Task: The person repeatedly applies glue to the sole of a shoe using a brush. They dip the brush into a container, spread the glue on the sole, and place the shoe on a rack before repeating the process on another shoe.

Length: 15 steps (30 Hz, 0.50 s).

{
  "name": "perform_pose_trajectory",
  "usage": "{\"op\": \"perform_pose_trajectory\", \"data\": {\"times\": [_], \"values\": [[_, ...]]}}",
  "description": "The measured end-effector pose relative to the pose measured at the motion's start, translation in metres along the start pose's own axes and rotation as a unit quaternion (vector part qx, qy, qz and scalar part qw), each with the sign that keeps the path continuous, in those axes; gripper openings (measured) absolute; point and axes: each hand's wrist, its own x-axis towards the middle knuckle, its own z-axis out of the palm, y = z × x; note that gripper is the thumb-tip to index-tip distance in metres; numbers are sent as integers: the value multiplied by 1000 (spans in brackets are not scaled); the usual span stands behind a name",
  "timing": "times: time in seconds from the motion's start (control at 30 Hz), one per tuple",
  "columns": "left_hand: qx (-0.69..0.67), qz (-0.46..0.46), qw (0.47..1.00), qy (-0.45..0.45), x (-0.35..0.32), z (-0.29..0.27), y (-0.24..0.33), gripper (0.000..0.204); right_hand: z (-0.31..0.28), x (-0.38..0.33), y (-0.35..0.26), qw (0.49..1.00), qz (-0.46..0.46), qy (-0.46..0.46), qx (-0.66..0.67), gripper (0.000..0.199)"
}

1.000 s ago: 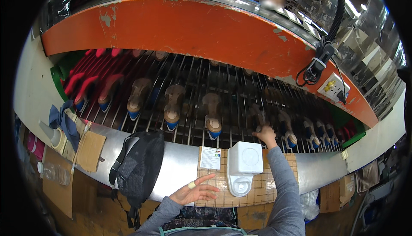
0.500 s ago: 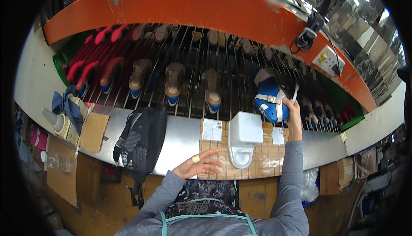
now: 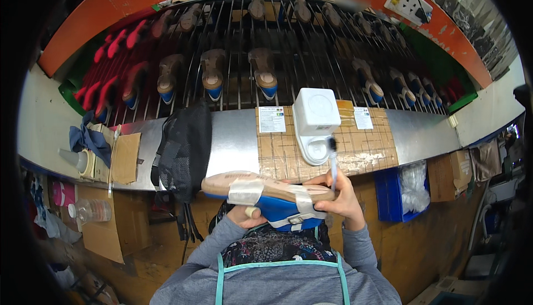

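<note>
A blue shoe last (image 3: 277, 208) with pale straps and a buckle lies on its side before my chest, its tan underside facing up and away from me. My left hand (image 3: 240, 216), a pale wrap on one finger, grips it from below near the left end; part of that hand is hidden behind the last. At the other end, my right hand (image 3: 345, 199) pinches the last by its edge. The same hand also holds a slim white-handled brush (image 3: 333, 163), dark bristles upward. Just beyond stands a white lidded pot (image 3: 316, 113) with a round cup at its front.
Across the far side runs a roller conveyor (image 3: 233, 91) carrying several strapped lasts (image 3: 212, 74). The pot rests on a taped cardboard sheet (image 3: 361, 144). A black mesh bag (image 3: 180, 149) lies to the left. A blue bin (image 3: 391, 194) stands right, below the metal ledge (image 3: 416, 138).
My right hand has brought the last and brush from over the conveyor back to my chest. The last has turned underside up, and my left hand, previously free, has taken hold of it.
</note>
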Motion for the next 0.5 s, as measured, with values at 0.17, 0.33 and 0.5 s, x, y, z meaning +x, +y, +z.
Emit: {"op": "perform_pose_trajectory", "data": {"times": [0.17, 0.33, 0.5], "values": [[15, 105, 992, 68, -21, -14, -5, 113, -35, -5, 29, 898, 41, 164, -406, 15], [129, 345, 925, 92, -18, -10, 40, 121, -52, 1, 44, 769, -9, 221, -600, 8], [205, 512, 825, 127, -13, 2, 80, 134, -49, 14, 50, 762, -67, 237, -599, 6]]}}
